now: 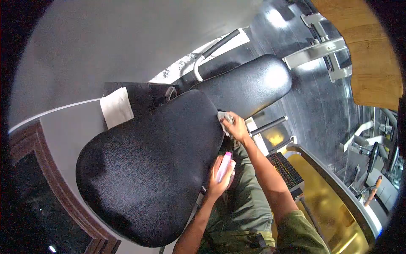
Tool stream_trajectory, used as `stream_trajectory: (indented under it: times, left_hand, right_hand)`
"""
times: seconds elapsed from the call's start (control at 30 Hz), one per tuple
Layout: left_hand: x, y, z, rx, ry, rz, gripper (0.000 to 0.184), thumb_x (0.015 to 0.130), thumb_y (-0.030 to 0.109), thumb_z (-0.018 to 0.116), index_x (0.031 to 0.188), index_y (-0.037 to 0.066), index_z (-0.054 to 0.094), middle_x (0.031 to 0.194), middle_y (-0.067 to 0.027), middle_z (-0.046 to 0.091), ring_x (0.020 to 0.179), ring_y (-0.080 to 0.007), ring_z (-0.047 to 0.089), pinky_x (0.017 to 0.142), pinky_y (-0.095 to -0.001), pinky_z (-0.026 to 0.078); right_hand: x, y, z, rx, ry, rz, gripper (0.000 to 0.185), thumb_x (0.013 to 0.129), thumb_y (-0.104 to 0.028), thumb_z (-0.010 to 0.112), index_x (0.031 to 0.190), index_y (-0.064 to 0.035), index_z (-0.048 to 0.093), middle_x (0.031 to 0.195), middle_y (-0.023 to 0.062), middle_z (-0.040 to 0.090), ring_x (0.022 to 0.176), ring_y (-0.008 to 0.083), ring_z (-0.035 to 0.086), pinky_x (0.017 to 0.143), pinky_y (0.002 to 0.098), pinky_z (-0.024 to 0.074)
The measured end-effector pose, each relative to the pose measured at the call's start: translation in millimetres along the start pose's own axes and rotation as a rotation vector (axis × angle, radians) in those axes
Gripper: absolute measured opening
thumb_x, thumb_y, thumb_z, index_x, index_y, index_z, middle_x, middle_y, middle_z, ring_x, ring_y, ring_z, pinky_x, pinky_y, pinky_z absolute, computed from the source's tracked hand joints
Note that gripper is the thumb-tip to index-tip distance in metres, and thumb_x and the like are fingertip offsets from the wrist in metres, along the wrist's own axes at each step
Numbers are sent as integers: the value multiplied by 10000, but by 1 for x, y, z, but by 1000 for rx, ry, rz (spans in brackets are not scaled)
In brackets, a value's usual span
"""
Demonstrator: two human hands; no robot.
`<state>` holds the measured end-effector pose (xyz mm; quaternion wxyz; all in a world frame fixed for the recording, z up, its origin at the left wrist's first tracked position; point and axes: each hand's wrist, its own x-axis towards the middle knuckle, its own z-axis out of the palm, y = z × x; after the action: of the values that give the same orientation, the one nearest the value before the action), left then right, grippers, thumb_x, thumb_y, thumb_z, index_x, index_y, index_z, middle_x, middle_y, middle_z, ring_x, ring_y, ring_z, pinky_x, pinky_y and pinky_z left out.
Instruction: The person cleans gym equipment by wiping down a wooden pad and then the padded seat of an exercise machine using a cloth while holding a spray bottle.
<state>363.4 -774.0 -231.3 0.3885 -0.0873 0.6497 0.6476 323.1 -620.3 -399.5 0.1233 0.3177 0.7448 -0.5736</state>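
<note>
My right hand (237,128) is closed around a crumpled pale cloth (223,117). It presses the cloth against the near edge of a large black padded backrest (148,169), close to where the pad meets a second black pad, the bench seat (249,82). Lower down, beside the backrest's edge, my left hand (216,186) grips a slim whitish bottle (223,167) with a pink top. The lower part of the bottle is hidden in my palm.
A folded white towel (116,108) hangs behind the backrest. Black-gripped handles (270,125) stick out on both sides of the seat. To the right stand a weight stack (287,171) and a gold-coloured panel (321,203). A brown frame (63,190) runs along the left.
</note>
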Motion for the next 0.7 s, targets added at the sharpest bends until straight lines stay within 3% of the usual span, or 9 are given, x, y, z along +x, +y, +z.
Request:
stream_trajectory:
  times: [0.1,0.2,0.23,0.33,0.43,0.47,0.57,0.67,0.7]
  left_hand:
    - [1,2,1,-12,11,-8,60,985,140,585,994,91,552,775,39,539,671,-29,530,610,-197,450]
    - [-1,-3,-5,53,-26,-46,63,988,147,583,989,95,549,788,36,536,684,-28,533,618,-200,453]
    - [-1,-4,-5,47,-21,-47,66,989,150,582,986,95,546,783,36,532,675,-29,532,606,-200,450]
    - [-1,-11,-4,75,-5,0,77,992,158,579,979,95,536,763,37,524,643,-31,525,565,-199,436]
    - [1,-16,-5,126,3,89,87,994,166,576,973,96,529,740,38,517,613,-34,517,530,-199,420]
    - [-1,-16,-5,98,-5,65,89,994,168,576,972,96,528,738,37,515,612,-36,515,530,-199,418]
    - [-4,-10,-7,96,-25,-21,91,995,171,574,969,97,528,764,32,513,631,-38,517,557,-202,430]
    - [-7,-8,-10,121,-26,-74,92,992,171,578,968,95,530,792,27,512,667,-41,517,605,-209,443]
    - [-7,-8,-10,123,-24,-82,92,990,170,580,968,94,532,799,26,512,680,-42,516,622,-211,446]
  right_hand:
    - [18,8,8,-109,62,72,343,819,-285,692,1086,-70,691,995,178,707,928,305,696,838,391,525]
    - [-1,-21,-2,96,-66,-117,350,801,-258,700,1093,-66,683,1013,161,698,952,299,688,855,388,521]
    - [-10,-25,-3,73,-73,-279,332,816,-216,709,1101,-52,670,992,106,700,941,195,672,856,329,507]
    - [-27,-22,-6,57,-123,-364,310,815,-203,707,1074,-37,665,973,94,696,919,178,664,840,323,510]
    - [-16,-5,-4,114,-69,-176,330,802,-217,692,1082,-42,675,1012,145,696,957,286,681,867,378,517]
    - [-11,-1,-5,92,-50,-48,326,817,-241,685,1079,-48,676,973,152,707,932,288,690,841,387,523]
    - [16,40,19,-93,136,-1,330,822,-241,675,1093,-53,675,965,153,711,928,290,690,832,383,523]
    - [-11,-6,4,119,26,-98,350,808,-234,683,1105,-50,669,1004,149,703,959,286,684,853,375,518]
    - [-18,3,10,99,80,-305,314,819,-202,684,1086,-38,672,1004,116,692,923,203,671,849,325,505]
